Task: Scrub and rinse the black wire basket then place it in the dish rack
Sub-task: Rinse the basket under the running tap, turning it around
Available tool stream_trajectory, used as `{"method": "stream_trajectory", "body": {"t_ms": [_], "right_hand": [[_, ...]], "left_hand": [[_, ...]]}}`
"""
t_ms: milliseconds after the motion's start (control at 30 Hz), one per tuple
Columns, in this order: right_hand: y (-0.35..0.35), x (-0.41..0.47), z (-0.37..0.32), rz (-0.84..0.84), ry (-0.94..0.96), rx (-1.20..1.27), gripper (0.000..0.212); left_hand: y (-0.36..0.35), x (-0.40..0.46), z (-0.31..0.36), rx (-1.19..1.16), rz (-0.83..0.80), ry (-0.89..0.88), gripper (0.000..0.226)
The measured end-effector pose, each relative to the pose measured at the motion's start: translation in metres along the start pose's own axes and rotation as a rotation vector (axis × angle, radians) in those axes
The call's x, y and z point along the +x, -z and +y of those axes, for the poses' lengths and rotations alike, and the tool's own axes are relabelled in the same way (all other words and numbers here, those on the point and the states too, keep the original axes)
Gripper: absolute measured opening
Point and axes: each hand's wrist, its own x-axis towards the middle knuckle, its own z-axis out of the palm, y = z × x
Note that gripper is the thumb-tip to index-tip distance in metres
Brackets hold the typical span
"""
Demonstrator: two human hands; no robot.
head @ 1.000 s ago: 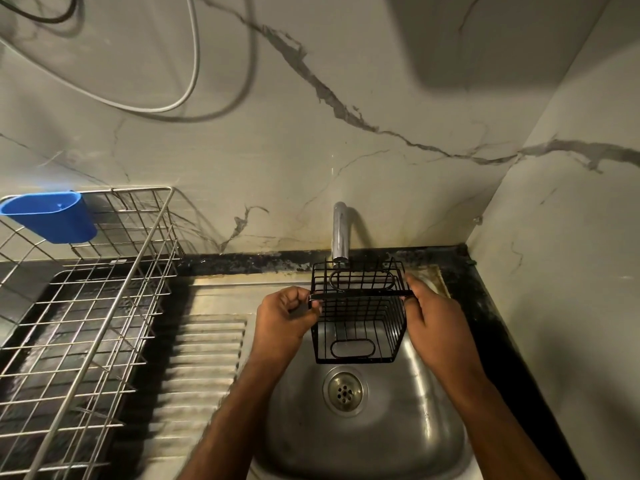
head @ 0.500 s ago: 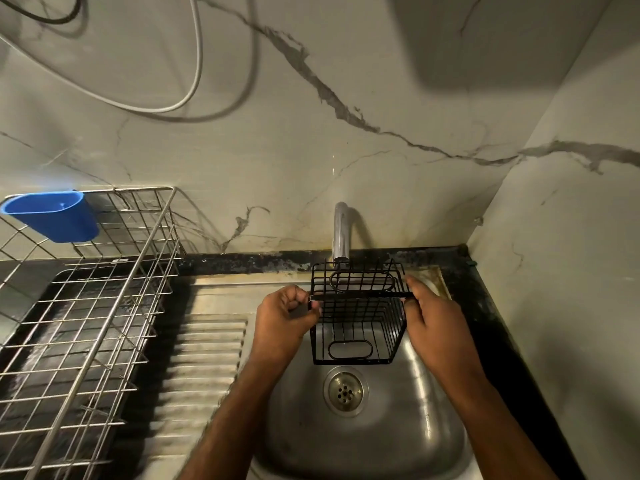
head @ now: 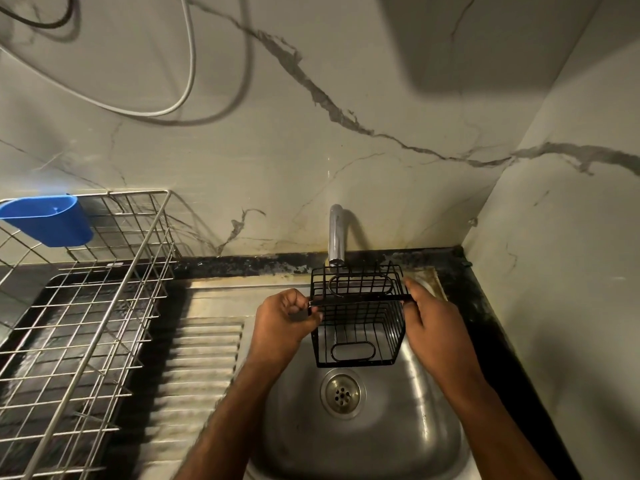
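2 hands, left hand [head: 284,320] and right hand [head: 436,320], fingers curled tight on its sides, hold 1 black wire basket [head: 358,317] over 1 sink [head: 426,441], under 1 tap [head: 336,233], beside 1 dish rack [head: 104,306] with 1 blue cup [head: 45,220].

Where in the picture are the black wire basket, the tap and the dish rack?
black wire basket [head: 358,336]: head view, on its near wire wall.
tap [head: 336,235]: head view, on its chrome spout.
dish rack [head: 138,268]: head view, on its right rim.

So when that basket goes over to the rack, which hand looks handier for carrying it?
Probably the left hand: it grips the black wire basket's left rim, on the side facing the dish rack. The right hand would have to cross over.
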Motion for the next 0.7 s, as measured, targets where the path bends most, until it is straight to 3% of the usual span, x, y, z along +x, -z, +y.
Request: {"method": "stream_trajectory", "body": {"t_ms": [700], "right_hand": [[0.0012, 0.0007, 0.0061, 0.008, -0.004, -0.022, 0.044]], "left_hand": [[-0.002, -0.0028, 0.0086, 0.082, -0.027, 0.017, 0.028]]}}
